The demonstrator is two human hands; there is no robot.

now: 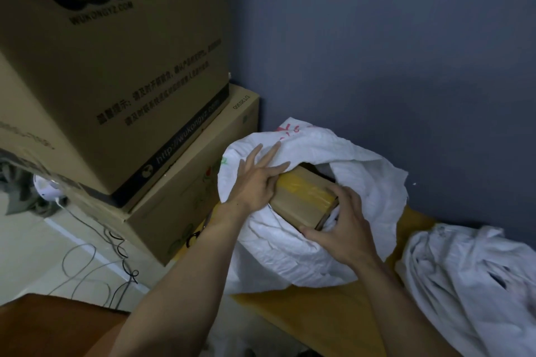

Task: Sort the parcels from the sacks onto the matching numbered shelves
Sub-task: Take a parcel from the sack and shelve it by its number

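i record the taped cardboard parcel (301,204) lying in the open mouth of the white sack (290,258), left hand (256,180) spread flat over its far end, right hand (340,227) gripping its near end.

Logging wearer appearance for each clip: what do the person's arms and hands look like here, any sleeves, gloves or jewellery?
Both forearms are bare up to the frame edge, with no sleeves showing. The left hand and right hand are ungloved; no rings, watch or wristband can be seen.
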